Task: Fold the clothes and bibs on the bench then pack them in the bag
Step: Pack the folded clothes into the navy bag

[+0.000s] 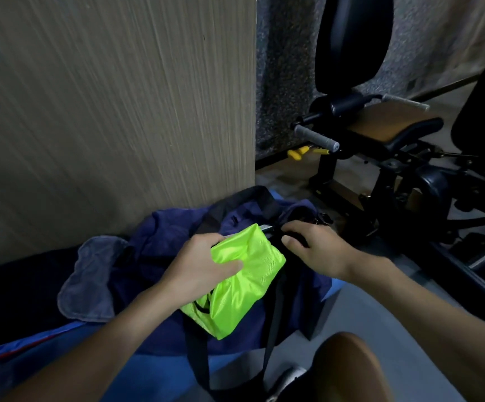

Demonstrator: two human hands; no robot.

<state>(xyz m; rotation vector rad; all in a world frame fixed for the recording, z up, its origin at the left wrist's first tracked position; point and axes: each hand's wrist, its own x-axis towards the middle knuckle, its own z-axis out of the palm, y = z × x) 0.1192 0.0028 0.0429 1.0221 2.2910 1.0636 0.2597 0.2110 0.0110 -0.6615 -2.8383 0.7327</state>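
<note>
My knee (pixel 348 369) sat lowest and closest, with the toe of a shoe (pixel 287 378) just left of it on the grey floor (pixel 380 303). Both my bare forearms reached up from the bottom edge toward the bag.

Far left, a dark cloth (pixel 12 300) lay in shadow against the foot of a pale, grained wall panel (pixel 113 111). Below it ran a blue fabric (pixel 32 361) with a thin red line; I could not tell what it was. Next came a grey towel (pixel 87 282), crumpled, its right edge lying over the navy bag (pixel 163 233).

The bag slumped against the panel's corner, its mouth facing up. My left hand (pixel 200 265) gripped the folded neon-yellow bib (pixel 250 288), thumb pressed into the top of the fabric and fingers wrapped past its far edge. The bib was over the bag's mouth, tilted, with its lower end nearer me; whether it touched the inside I could not tell. A black strap (pixel 273 314) hung down from the bag just right of the bib.

My right hand (pixel 316 250) held the bag's dark rim beside the bib's upper corner, fingers curled over it and the thumb pointing left.

To the right stood a black gym machine (pixel 380 134) with a padded seat, a grey grip (pixel 316 137) and a yellow knob (pixel 296 154) below it
</note>
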